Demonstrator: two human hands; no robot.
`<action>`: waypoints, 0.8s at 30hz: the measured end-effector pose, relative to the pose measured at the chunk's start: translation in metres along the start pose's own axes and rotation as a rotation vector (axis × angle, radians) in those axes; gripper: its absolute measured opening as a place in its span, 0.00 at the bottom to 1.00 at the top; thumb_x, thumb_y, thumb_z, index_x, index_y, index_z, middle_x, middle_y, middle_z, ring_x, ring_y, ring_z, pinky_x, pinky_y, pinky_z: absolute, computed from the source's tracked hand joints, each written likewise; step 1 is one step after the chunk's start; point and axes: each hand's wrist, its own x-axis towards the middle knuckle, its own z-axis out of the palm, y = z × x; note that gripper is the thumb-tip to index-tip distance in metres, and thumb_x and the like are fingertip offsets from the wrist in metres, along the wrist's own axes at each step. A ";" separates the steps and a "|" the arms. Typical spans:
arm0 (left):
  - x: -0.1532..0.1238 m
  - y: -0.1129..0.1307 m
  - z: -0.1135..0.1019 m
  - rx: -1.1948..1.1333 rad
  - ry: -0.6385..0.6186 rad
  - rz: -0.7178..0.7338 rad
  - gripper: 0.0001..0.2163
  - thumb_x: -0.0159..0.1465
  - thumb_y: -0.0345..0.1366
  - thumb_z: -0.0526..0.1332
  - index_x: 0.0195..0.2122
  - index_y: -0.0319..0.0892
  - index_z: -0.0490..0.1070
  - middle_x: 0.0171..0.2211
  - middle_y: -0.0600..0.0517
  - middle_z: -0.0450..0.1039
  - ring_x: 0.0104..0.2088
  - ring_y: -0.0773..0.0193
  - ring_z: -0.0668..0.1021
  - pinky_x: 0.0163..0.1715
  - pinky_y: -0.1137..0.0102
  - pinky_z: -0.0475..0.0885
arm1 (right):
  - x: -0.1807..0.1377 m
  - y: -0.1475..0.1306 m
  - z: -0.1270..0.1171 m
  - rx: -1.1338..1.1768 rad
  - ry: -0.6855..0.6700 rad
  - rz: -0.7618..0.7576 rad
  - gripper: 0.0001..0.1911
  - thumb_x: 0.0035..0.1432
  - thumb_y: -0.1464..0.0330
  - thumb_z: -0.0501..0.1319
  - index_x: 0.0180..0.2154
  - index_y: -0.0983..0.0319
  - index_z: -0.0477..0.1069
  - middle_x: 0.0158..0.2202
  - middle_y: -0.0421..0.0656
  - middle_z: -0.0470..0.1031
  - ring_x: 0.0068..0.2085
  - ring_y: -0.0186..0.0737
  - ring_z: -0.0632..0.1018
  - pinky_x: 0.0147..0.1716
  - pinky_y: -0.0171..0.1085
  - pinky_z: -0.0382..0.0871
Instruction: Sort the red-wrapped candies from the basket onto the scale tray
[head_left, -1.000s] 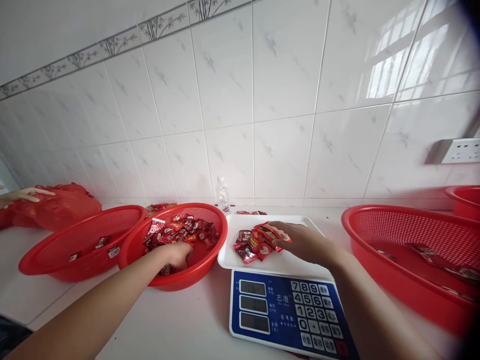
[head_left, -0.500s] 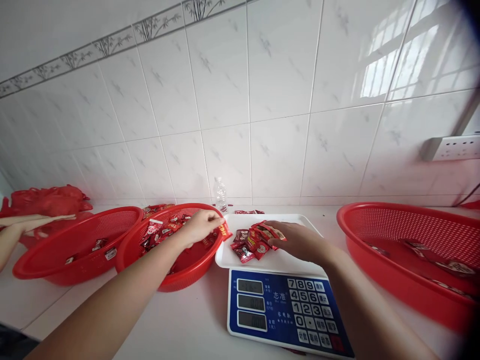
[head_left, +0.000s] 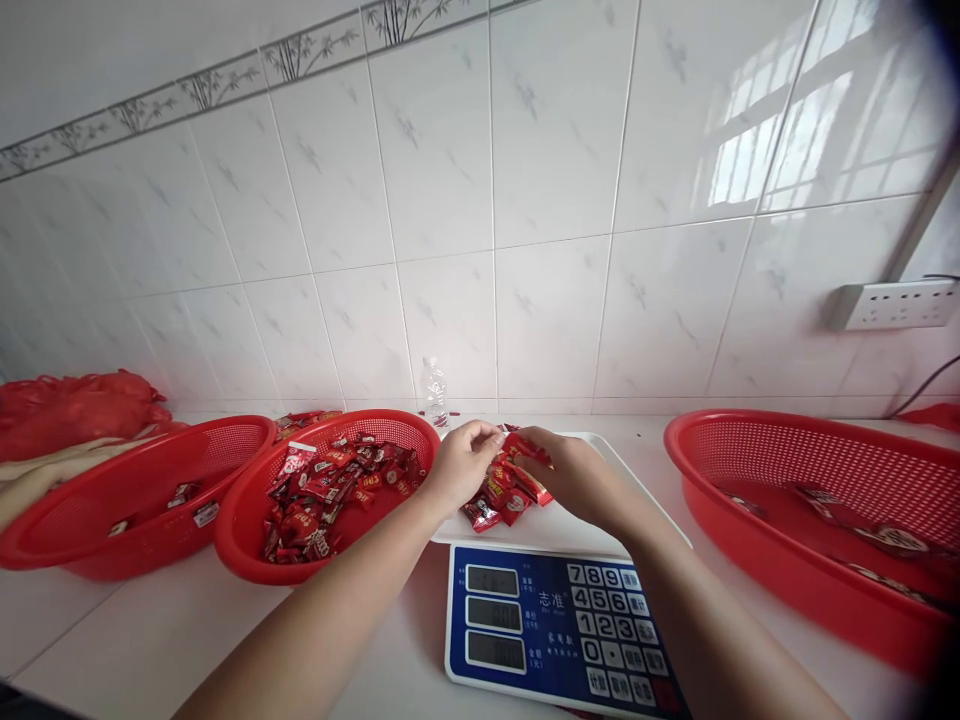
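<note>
A pile of small red snack packets lies on the white tray of a scale. My left hand is over the tray's left part, thumb and fingertips pinched together beside the pile; whatever they hold is mostly hidden. From the other side my right hand curls its fingers around red packets at the pile's right edge. Its fingertips nearly meet those of the left. In front of the tray is the scale's blue panel with number keys and three displays.
Left of the scale stands a red basket with many packets, and beyond it another red basket with a few. A large red basket is at the right. Behind the tray stands a clear bottle. Another person's arm shows far left.
My left hand has moved right, from the basket's rim to the tray, carrying a red packet that is now hard to make out. My right hand stays at the pile.
</note>
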 end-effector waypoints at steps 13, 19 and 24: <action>-0.069 -0.031 -0.007 0.458 0.274 0.493 0.08 0.66 0.31 0.53 0.46 0.44 0.65 0.38 0.48 0.73 0.42 0.60 0.75 0.44 0.64 0.71 | 0.008 0.005 0.021 -0.096 -0.033 0.045 0.17 0.62 0.67 0.50 0.52 0.58 0.66 0.48 0.48 0.76 0.47 0.46 0.76 0.39 0.40 0.67; -0.068 -0.037 -0.008 0.618 0.159 0.409 0.09 0.64 0.30 0.53 0.44 0.44 0.67 0.36 0.48 0.74 0.39 0.57 0.75 0.41 0.60 0.71 | 0.006 0.024 0.010 -0.153 -0.239 0.048 0.19 0.62 0.64 0.50 0.52 0.58 0.68 0.50 0.47 0.74 0.51 0.49 0.74 0.44 0.43 0.66; -0.069 -0.042 -0.005 0.664 0.064 0.390 0.14 0.63 0.31 0.54 0.51 0.45 0.65 0.42 0.47 0.75 0.42 0.54 0.76 0.42 0.57 0.73 | 0.004 0.025 0.011 -0.175 -0.260 0.071 0.17 0.61 0.64 0.50 0.48 0.58 0.70 0.45 0.48 0.76 0.45 0.50 0.76 0.41 0.44 0.66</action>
